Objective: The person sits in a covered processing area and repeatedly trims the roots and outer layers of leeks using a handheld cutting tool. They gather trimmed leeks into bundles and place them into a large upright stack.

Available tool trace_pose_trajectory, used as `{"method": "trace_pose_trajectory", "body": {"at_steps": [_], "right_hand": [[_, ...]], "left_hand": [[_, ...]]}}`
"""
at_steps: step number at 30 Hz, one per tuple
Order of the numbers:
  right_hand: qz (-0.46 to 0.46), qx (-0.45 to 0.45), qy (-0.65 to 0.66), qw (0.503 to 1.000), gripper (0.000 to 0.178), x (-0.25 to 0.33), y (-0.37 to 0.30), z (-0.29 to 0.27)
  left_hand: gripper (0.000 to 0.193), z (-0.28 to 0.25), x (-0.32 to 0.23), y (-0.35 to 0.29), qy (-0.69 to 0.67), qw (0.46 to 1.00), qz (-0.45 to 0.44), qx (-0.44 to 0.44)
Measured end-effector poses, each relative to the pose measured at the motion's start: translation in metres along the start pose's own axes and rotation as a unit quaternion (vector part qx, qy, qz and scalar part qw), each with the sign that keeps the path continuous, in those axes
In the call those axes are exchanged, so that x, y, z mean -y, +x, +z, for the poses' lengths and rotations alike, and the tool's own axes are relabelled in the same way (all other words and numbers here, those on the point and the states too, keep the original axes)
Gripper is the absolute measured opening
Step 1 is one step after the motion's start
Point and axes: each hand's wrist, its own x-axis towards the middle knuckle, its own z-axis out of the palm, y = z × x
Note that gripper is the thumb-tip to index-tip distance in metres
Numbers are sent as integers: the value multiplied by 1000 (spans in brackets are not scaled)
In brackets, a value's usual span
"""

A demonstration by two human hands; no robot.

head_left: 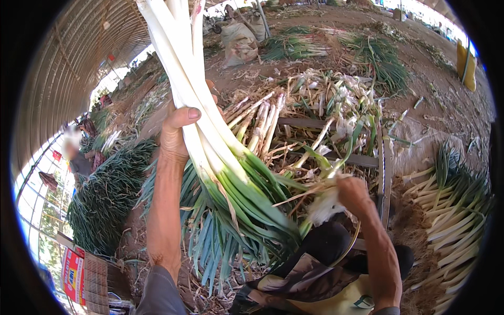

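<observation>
My left hand [176,128] is wrapped round several long green onions [226,149], thumb across their white shafts. The white ends point up and away, and the green leaves hang down toward my knees. To the right of the leaves, my right hand [354,194] is closed on a peeled outer leaf [323,205], pale and smeared by motion. A dry, yellowish strip [296,195] stretches between this hand and the bunch. Whether the peeled leaf is still joined to the onions, I cannot tell.
Peelings [336,100] heap around a metal frame [386,173] ahead. More green onions [446,226] lie in a row at right. A leafy heap [110,194] stands at left, near another person [79,157]. A pale sack [239,44] and yellow sack [465,65] stand farther off.
</observation>
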Motion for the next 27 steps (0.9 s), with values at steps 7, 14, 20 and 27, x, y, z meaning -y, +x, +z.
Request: {"method": "trace_pose_trajectory", "body": {"at_steps": [7, 14, 20, 27], "right_hand": [[-12, -233, 662, 712, 26, -90, -16, -14], [-280, -178, 514, 791, 37, 76, -42, -116], [-318, -249, 347, 846, 34, 152, -25, -105], [-362, -181, 408, 819, 19, 126, -34, -100]], "left_hand": [[83, -22, 6, -2, 10, 998, 17, -60], [66, -3, 27, 8, 6, 999, -18, -46], [60, 27, 25, -3, 5, 998, -57, -8], [64, 35, 36, -13, 45, 995, -78, 37]]}}
